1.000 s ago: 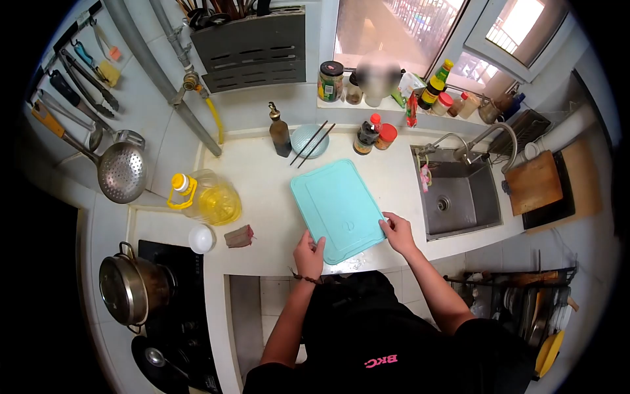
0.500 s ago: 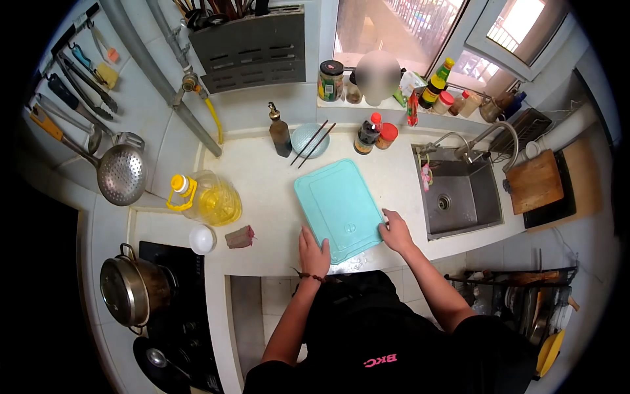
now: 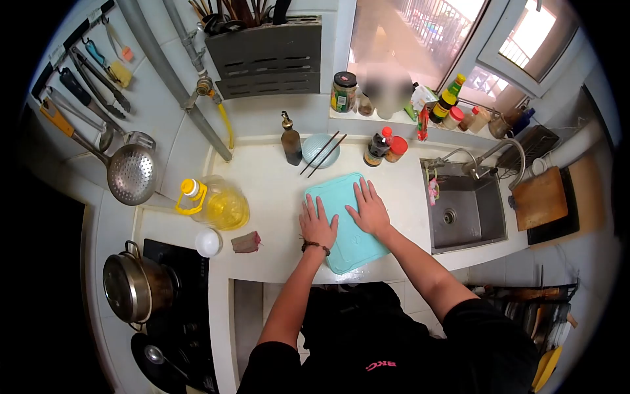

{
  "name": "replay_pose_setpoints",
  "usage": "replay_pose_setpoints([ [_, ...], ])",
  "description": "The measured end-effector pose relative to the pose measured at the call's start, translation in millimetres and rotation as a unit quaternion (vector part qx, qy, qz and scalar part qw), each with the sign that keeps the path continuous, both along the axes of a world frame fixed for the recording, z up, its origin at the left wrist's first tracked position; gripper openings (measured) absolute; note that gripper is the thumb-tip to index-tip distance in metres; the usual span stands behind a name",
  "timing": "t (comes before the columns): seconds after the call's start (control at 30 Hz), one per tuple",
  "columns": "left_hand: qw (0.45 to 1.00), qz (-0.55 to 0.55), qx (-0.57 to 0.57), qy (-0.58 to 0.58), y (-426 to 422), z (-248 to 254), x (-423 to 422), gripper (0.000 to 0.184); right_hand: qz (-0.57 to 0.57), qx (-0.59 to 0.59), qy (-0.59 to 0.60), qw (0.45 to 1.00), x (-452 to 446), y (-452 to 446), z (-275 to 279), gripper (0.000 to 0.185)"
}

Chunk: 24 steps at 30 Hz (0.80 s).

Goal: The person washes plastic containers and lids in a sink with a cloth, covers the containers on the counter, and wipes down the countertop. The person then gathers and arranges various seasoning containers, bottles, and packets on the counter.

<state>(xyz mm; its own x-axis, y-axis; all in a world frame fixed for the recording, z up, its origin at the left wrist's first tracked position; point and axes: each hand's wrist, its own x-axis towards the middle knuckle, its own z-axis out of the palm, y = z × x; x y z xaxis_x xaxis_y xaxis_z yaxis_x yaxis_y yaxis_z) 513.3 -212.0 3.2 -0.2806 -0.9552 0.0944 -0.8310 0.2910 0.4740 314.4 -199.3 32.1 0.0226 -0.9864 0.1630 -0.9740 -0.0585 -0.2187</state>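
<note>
A turquoise cutting board [image 3: 357, 253] lies flat on the white counter, near its front edge. My left hand [image 3: 319, 226] rests on the board's left side, fingers stretched out and pointing away from me. Across the upper right part of the board lies my right hand [image 3: 371, 210], palm down with its fingers spread. Neither hand grips anything. Beyond the board sit a light blue bowl [image 3: 326, 148] with two dark chopsticks [image 3: 327, 154] across it, a dark bottle with a red cap [image 3: 378, 148], and a red-lidded jar [image 3: 396, 150].
To the left are a large oil jug [image 3: 223, 205], a small white bowl [image 3: 208, 242], a folded cloth [image 3: 246, 242] and a lidded pot [image 3: 128, 287] on the stove. A dark pump-style bottle [image 3: 291, 141] stands at the back. The sink [image 3: 462, 226] is at the right.
Both my hands have moved from the board's side edges onto its top surface, the right one going up and left. The view has shifted slightly.
</note>
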Motion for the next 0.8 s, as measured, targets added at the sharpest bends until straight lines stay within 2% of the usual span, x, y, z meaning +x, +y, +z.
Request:
replay_pose_setpoints([
  [0.03,1.0,0.003,0.003,-0.001,0,3,2,0.082,0.001,-0.011,-0.006,1.0,-1,0,-1,0.075],
  [0.1,0.995,-0.01,-0.05,-0.087,-2,10,4,0.08,0.002,-0.019,-0.013,1.0,2,4,-2,0.075],
  [0.2,1.0,-0.007,-0.011,-0.025,-26,12,-1,0.077,-0.009,0.007,-0.014,1.0,2,1,13,0.075],
  [0.23,1.0,-0.01,-0.014,-0.023,-29,12,-4,0.077,-0.011,0.049,-0.019,0.999,3,0,25,0.074],
  [0.3,0.996,0.008,-0.084,0.028,-29,10,-12,0.075,-0.022,0.09,-0.022,0.995,3,-6,44,0.074],
  [0.37,0.994,0.003,-0.106,0.018,-35,0,-14,0.076,-0.004,0.095,0.017,0.995,-3,-19,55,0.074],
  [0.4,0.993,0.004,-0.121,0.002,-32,-7,-13,0.076,-0.008,0.101,0.016,0.995,-6,-17,39,0.074],
  [0.47,0.995,-0.004,-0.1,0.005,-32,-4,-10,0.077,-0.003,-0.042,-0.057,0.997,-12,-23,-7,0.076],
  [0.5,0.996,-0.008,-0.086,0.009,-37,-1,-10,0.078,-0.003,-0.042,-0.058,0.997,-11,-27,-3,0.076],
  [0.57,0.997,-0.006,-0.075,0.003,-41,2,-10,0.079,-0.027,0.02,-0.062,0.997,-10,-21,-1,0.078],
  [0.73,0.999,0.008,-0.025,-0.031,-46,9,-19,0.082,-0.044,0.084,-0.061,0.994,-4,-22,16,0.08],
  [0.8,0.994,0.002,-0.042,-0.099,-53,9,-21,0.085,-0.05,0.098,-0.06,0.992,-6,-24,19,0.08],
])
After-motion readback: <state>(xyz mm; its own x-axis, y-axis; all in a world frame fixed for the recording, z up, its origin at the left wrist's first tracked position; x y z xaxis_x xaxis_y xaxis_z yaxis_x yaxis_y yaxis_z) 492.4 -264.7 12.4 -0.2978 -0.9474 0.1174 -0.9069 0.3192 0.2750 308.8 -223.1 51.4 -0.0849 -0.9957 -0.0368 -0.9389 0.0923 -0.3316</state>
